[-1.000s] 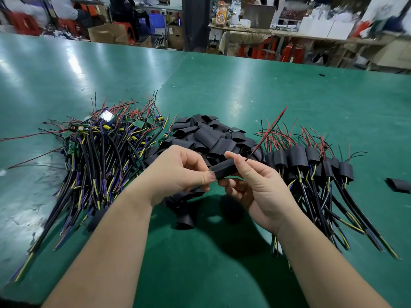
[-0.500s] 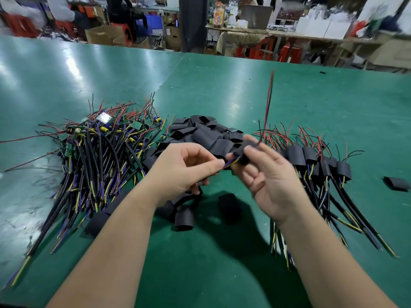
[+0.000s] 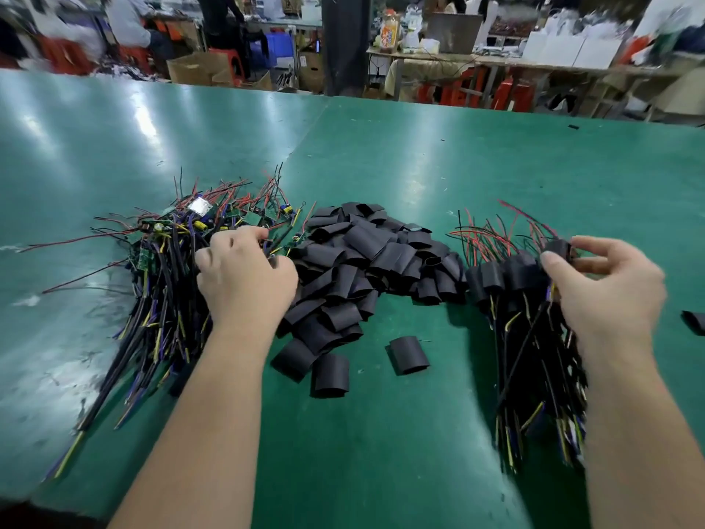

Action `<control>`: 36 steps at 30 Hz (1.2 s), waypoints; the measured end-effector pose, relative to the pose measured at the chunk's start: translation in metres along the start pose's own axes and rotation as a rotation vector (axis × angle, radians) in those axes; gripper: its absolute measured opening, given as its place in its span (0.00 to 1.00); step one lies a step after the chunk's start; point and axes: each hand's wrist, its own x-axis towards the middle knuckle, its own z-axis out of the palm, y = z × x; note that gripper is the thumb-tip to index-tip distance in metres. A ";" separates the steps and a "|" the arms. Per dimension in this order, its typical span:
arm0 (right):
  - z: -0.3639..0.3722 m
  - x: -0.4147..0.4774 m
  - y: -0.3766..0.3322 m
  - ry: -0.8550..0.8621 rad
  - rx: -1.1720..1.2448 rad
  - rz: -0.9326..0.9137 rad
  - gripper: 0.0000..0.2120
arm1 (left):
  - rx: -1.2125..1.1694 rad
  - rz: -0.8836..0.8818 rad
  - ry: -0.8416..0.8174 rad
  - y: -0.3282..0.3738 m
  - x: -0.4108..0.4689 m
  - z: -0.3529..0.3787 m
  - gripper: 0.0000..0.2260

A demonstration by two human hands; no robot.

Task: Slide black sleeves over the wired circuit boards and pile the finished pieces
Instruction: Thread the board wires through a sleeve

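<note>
Right of the sleeve heap (image 3: 366, 257), the right hand (image 3: 606, 295) loosely pinches a sleeved piece (image 3: 559, 249) over the finished pile (image 3: 492, 273): piling step. Left of the heap, the left hand (image 3: 244, 276) curls into the bare boards (image 3: 152, 229); grip indiscernible. Next: draw one board free, untangled.

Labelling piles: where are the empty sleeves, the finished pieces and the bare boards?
empty sleeves (image 3: 366, 242), head view, middle of heap
finished pieces (image 3: 492, 273), head view, a sleeved end
bare boards (image 3: 143, 257), head view, a green board

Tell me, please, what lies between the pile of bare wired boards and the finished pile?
A heap of loose black sleeves, as the head view shows.
</note>
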 end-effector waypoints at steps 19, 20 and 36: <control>0.015 -0.035 -0.002 -0.458 -0.474 -0.443 0.08 | 0.020 -0.084 -0.080 -0.018 0.014 0.002 0.20; 0.015 -0.035 -0.002 -0.446 -0.484 -0.422 0.07 | -0.014 -0.097 -0.070 -0.018 0.015 0.002 0.20; 0.020 -0.038 0.000 -0.418 -0.429 -0.372 0.04 | -0.061 -0.146 0.113 -0.019 0.014 -0.014 0.18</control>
